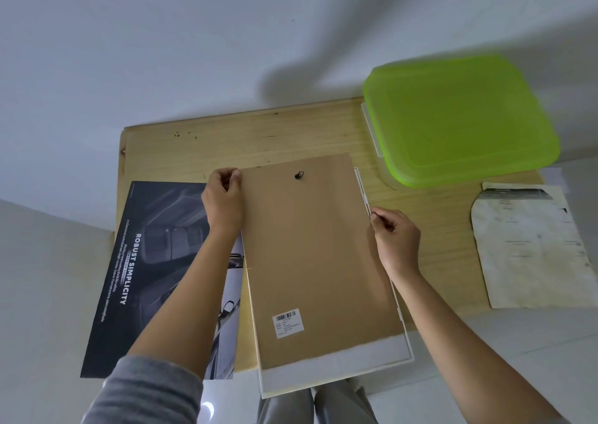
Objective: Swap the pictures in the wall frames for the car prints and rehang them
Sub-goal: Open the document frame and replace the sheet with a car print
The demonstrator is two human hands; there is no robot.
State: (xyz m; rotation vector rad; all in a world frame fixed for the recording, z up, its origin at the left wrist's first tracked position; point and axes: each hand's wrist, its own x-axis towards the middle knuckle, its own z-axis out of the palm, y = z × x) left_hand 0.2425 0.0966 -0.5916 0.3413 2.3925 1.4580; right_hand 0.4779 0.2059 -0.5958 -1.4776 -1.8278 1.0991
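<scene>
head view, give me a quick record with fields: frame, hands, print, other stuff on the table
frame: face down on the table, white rim showing
backing board: brown, in the frame, hook near far end
left hand: pinches the board's far left corner
right hand: pinches at the frame's right edge
car print: dark, flat, left of frame, under the left arm
other: green-lidded box far right, worn envelope right

**Head cam: single view, steep down-look**

One wide-angle camera, head-worn, faces forward and down onto the wooden table from close above. Forearms enter frame from 6 o'clock. Backing board sits dead centre, green lid at 2 o'clock, wall fills 12 o'clock. Straight edges bow toward the borders.
</scene>
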